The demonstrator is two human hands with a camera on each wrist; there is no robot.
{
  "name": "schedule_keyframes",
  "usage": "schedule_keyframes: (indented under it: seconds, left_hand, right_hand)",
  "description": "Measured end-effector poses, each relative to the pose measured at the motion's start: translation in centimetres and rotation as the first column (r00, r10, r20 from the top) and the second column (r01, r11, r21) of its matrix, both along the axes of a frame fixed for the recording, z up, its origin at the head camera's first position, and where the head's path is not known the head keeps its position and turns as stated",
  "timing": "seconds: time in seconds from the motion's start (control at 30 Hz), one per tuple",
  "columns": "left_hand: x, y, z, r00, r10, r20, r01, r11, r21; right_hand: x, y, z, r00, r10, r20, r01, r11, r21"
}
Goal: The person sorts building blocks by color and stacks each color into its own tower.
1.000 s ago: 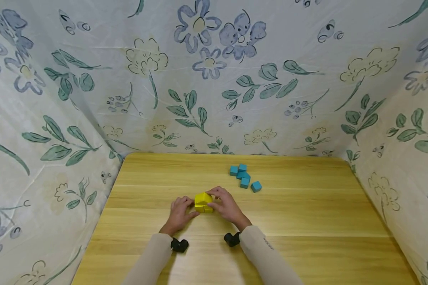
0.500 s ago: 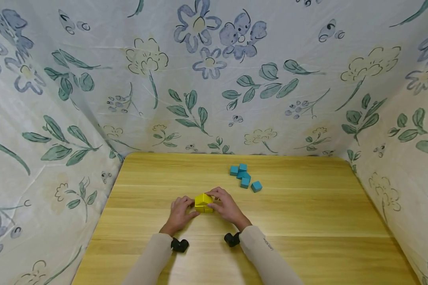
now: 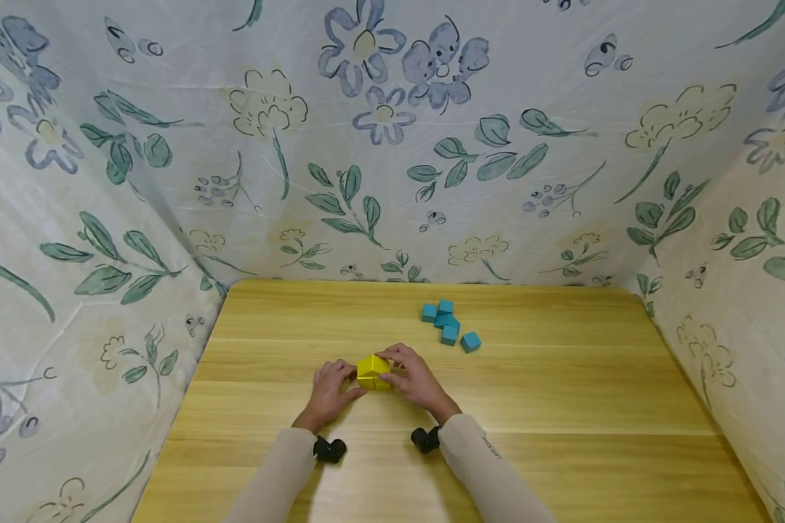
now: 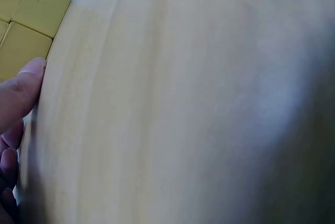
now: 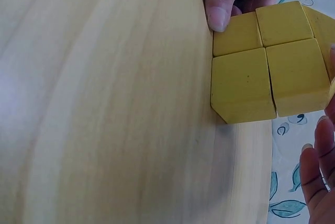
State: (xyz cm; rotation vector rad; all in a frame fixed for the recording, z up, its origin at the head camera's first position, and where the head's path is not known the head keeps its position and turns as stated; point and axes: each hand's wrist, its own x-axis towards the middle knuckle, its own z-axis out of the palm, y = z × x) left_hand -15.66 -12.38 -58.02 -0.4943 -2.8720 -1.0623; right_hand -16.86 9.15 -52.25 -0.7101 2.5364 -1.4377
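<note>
Yellow cubes (image 3: 366, 383) stand two by two on the table, with a yellow triangular block (image 3: 373, 365) lying across their top like a roof. From the left, my left hand (image 3: 330, 391) grips the lower part of the stack. In the left wrist view its thumb (image 4: 29, 85) presses the face of a bottom cube (image 4: 26, 51), fingers behind. My right hand (image 3: 415, 375) pinches the triangular block from the right. The right wrist view has the four cube faces flush, thin seams between them, and right-hand fingers (image 5: 313, 174) at the roof's side.
Behind the stack and to its right lie several blue cubes (image 3: 449, 335) and a blue triangular block (image 3: 443, 321). Floral cloth (image 3: 392, 181) hangs along the back and sides of the wooden table (image 3: 562, 378). Each wrist carries a black camera (image 3: 330, 450).
</note>
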Motion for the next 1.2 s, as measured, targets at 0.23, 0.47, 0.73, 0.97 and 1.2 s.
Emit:
schedule_keyframes:
  seconds: [0.23, 0.47, 0.73, 0.97, 1.2]
  left_hand:
    - [0.1, 0.0, 0.0, 1.000, -0.002, -0.003, 0.002, 1.000, -0.010]
    - [0.1, 0.0, 0.1, 1.000, -0.007, -0.013, 0.007, 1.000, -0.008]
    - [0.1, 0.0, 0.0, 1.000, -0.008, -0.017, 0.008, 1.000, -0.012]
    - [0.2, -0.4, -0.1, 1.000, -0.008, -0.004, 0.008, 0.997, 0.081]
    - [1.4, -1.0, -0.1, 0.998, 0.029, 0.059, -0.041, 0.973, 0.227]
  right_hand:
    - [-0.1, 0.0, -0.3, 1.000, 0.001, -0.023, 0.000, 1.000, 0.004]
    - [0.0, 0.1, -0.3, 0.999, 0.003, -0.034, -0.003, 1.000, -0.006]
    - [0.3, 0.3, -0.3, 1.000, -0.025, 0.019, 0.025, 1.000, -0.018]
    - [0.8, 1.1, -0.5, 0.996, -0.069, 0.053, 0.072, 0.996, -0.052]
    - [1.8, 2.4, -0.6, 0.985, -0.171, 0.031, 0.174, 0.981, -0.090]
